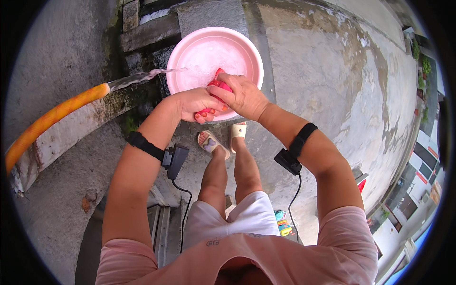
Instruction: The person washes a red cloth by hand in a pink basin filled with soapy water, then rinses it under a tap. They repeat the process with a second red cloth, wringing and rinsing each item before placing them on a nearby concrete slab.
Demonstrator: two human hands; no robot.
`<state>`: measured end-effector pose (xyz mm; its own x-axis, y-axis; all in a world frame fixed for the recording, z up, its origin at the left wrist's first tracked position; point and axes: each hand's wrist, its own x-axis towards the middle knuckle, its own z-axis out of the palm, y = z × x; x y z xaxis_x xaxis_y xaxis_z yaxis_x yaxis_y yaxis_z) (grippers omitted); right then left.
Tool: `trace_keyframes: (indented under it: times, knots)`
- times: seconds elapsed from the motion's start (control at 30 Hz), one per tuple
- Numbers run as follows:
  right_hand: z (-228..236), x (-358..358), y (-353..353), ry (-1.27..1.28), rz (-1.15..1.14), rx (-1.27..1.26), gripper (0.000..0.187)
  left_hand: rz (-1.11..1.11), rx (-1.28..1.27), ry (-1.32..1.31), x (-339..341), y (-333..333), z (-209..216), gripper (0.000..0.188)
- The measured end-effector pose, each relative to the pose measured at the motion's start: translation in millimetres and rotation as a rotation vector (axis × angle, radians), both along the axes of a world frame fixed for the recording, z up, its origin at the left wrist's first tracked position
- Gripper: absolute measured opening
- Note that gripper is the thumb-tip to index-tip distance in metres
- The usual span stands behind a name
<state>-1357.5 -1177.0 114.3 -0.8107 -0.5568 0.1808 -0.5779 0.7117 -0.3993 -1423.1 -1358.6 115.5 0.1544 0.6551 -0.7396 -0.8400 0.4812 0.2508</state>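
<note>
Both my hands grip a wet-looking red and pink cloth [218, 84] over the near part of a round pink basin [259, 71]. My left hand [197, 104] is closed on its lower end, where a bit of pink shows by the fingers. Higher up and to the right, my right hand [244, 97] wraps round the bunched upper part. Much of the cloth is hidden inside my fingers. Frothy water stands in the basin. From the left, an orange hose [59, 115] pours a stream of water into it.
The basin sits on a stone ledge [213, 19] at the edge of the concrete ground [323, 80]. A low mossy wall [80, 124] runs under the hose. My sandalled feet are just below the basin. Small colourful things [283, 223] lie right of my legs.
</note>
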Motion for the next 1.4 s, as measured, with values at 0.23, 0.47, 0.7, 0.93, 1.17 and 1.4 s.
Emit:
trace_keyframes:
  times: [0.23, 0.47, 0.7, 0.93, 1.17, 1.4]
  knots:
    - [35, 0, -4, -0.309, -0.195, 0.441, 0.018, -0.34, -0.062, 0.657, 8, 27, 21, 0.011]
    - [50, 6, -8, -0.77, -0.469, 0.309, 0.02, -0.908, -0.298, 1.459, 14, 51, 33, 0.023]
    - [32, 70, 25, -1.029, -0.69, -0.489, 0.018, -0.98, -0.054, 1.934, 45, 79, 25, 0.007]
    - [30, 216, 119, -1.254, -1.01, -1.062, 0.009, -0.913, 0.343, 2.117, 161, 194, 27, 0.009]
    - [11, 407, 253, -0.73, -1.261, -1.407, 0.046, -0.726, 0.29, 1.788, 335, 349, 19, 0.024]
    - [46, 626, 406, -0.674, -1.536, -1.248, 0.06, -0.575, 0.268, 1.154, 564, 510, 49, 0.041]
